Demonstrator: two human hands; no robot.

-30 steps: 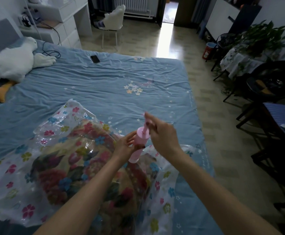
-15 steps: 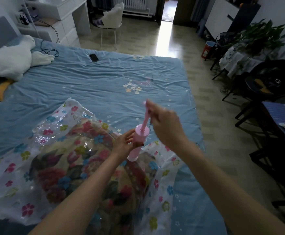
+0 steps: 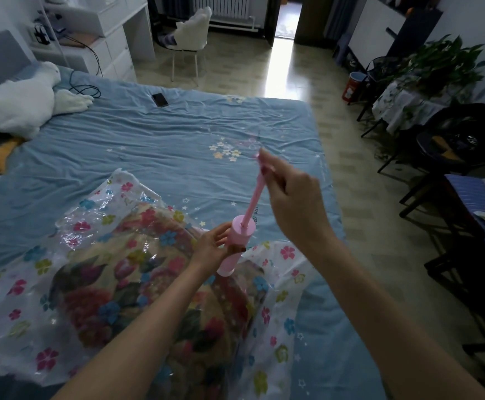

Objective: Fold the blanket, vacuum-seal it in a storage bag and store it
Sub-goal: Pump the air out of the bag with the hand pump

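Gripping the pink pump (image 3: pixel 236 246) barrel at centre frame, the left hand (image 3: pixel 211 247) steadies it upright on the storage bag (image 3: pixel 33 287), which holds the folded floral blanket (image 3: pixel 114 287) at lower left on the bed (image 3: pixel 154 151). Above, the right hand (image 3: pixel 294 203) clutches the raised plunger handle (image 3: pixel 253 197).

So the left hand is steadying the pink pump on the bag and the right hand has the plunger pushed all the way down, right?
Not quite. In the head view the right hand holds the plunger pulled up, its rod extended; the left hand does steady the pink pump on the bag.
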